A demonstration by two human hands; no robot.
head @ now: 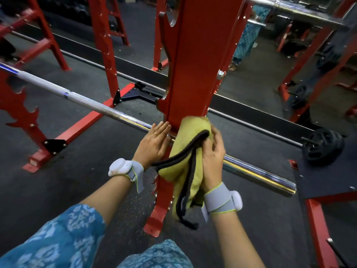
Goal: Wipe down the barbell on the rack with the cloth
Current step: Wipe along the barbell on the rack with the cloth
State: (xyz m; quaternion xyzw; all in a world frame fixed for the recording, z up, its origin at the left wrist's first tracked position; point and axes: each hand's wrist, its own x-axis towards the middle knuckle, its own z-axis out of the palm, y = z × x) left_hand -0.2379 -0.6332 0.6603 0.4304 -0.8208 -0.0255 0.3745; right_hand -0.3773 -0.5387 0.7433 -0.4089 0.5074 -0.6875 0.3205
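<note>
The left hand, fingers straight, lay on the barbell. Right of it, the right hand gripped the cloth beside the red rack. Dark floor lay below.

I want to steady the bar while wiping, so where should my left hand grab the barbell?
Probably the smooth chrome stretch of the barbell just left of the red upright, gripped from above: it is bare, the left hand lies flat there, and the right hand holds the cloth beyond.

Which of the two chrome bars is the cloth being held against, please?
The lower barbell crossing the red upright, where the right hand grips the cloth; the other bar sits high at upper right, untouched.
</note>
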